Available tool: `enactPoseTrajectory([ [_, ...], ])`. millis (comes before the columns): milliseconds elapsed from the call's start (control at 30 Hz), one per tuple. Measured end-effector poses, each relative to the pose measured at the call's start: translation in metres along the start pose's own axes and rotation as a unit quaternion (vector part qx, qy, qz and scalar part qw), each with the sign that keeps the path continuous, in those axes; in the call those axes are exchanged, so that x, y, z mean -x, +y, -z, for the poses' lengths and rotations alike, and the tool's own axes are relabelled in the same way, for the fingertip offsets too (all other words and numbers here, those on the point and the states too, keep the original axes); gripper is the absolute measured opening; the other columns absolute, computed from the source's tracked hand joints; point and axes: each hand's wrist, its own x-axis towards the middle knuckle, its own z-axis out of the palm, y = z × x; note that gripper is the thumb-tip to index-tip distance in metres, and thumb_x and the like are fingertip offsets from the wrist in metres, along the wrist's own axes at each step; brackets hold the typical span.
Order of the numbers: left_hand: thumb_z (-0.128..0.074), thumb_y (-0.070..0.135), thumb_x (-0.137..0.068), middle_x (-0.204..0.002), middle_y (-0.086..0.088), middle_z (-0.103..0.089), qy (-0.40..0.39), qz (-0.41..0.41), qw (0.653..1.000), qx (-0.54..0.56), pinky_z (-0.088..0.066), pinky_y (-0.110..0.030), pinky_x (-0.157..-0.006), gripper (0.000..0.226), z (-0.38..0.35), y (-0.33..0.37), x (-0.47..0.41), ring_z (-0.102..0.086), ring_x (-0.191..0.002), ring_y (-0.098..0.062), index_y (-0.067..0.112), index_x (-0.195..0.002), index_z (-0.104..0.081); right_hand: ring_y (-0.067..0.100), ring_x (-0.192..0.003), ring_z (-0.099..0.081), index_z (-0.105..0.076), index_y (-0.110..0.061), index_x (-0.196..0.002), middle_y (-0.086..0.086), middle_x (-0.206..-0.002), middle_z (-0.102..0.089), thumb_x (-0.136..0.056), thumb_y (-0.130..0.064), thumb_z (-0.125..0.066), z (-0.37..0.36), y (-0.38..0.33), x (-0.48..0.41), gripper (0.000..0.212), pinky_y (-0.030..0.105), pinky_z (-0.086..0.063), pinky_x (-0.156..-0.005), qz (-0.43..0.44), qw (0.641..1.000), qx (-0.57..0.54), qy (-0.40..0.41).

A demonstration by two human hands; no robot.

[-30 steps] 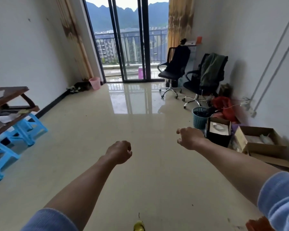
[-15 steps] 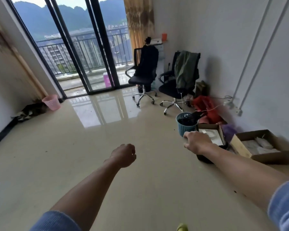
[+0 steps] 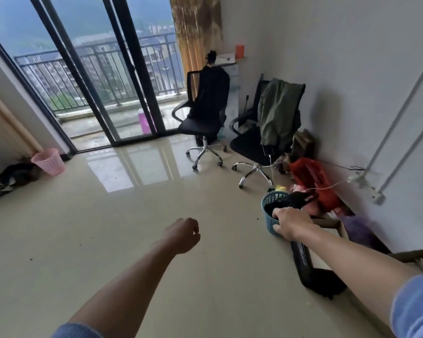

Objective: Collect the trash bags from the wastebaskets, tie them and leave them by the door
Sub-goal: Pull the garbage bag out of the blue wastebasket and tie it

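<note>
Teal wastebasket, at four o'clock by the right wall, is now reached: the right hand, short of it a second ago, is clamped on its near rim. Its black trash bag is still seated inside. The left hand is loosely clenched, empty; bag lifting is judged next.

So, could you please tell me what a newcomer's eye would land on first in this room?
Probably the right hand reaching to the blue wastebasket with its black trash bag, by the right wall. Next, the two black office chairs behind it, one draped with a green jacket. A pink wastebasket stands far left beside the glass balcony doors.
</note>
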Motion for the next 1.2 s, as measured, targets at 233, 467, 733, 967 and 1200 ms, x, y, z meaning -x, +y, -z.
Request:
enactPoseTrajectory([
  [233,-0.056,0.028,-0.09,-0.098,-0.006,-0.064,-0.039,-0.038,0.999,0.006,-0.046,-0.03,-0.081,0.021,0.012,0.008,-0.189,-0.06,-0.103,-0.025,0.018,-0.106,-0.065,0.027,-0.111,-0.06,-0.057,-0.024,-0.121,0.002,-0.125,-0.063,-0.089,-0.04,-0.054,0.013,0.024,-0.157,0.036,0.035,-0.045,-0.082,-0.029,1.0,0.0,0.002],
  [467,-0.055,0.026,-0.092,-0.103,-0.009,-0.063,-0.078,-0.127,0.989,-0.015,-0.042,-0.028,-0.084,0.024,0.049,0.044,-0.384,-0.053,-0.113,-0.025,0.014,-0.11,-0.064,0.027,-0.116,-0.057,-0.055,-0.027,-0.126,0.004,-0.132,-0.058,-0.088,-0.042,-0.056,0.041,0.078,-0.286,0.041,0.036,-0.047,-0.09,-0.155,0.986,-0.063,-0.019],
  [733,-0.056,0.028,-0.09,-0.109,-0.008,-0.066,-0.151,-0.229,0.959,-0.075,-0.043,-0.028,-0.081,0.02,0.042,0.138,-0.544,-0.057,-0.107,-0.025,0.017,-0.105,-0.066,0.026,-0.113,-0.06,-0.055,-0.027,-0.125,0.003,-0.128,-0.061,-0.087,-0.042,-0.057,0.03,0.171,-0.359,0.041,0.034,-0.048,-0.088,-0.278,0.952,-0.127,-0.026],
  [967,-0.055,0.03,-0.087,-0.102,-0.004,-0.07,-0.252,-0.249,0.923,-0.153,-0.046,-0.03,-0.083,0.018,-0.004,0.214,-0.656,-0.061,-0.101,-0.022,0.023,-0.099,-0.067,0.029,-0.111,-0.06,-0.06,-0.021,-0.118,0.009,-0.123,-0.064,-0.087,-0.036,-0.06,-0.03,0.261,-0.44,0.035,0.035,-0.048,-0.088,-0.363,0.898,-0.233,-0.083],
  [1200,-0.053,0.025,-0.087,-0.103,-0.003,-0.069,-0.333,-0.232,0.898,-0.171,-0.049,-0.028,-0.077,0.019,-0.056,0.272,-0.743,-0.064,-0.092,-0.022,0.023,-0.1,-0.068,0.028,-0.102,-0.062,-0.059,-0.018,-0.118,0.006,-0.111,-0.066,-0.09,-0.036,-0.056,-0.088,0.292,-0.489,0.033,0.033,-0.046,-0.075,-0.41,0.848,-0.307,-0.139],
])
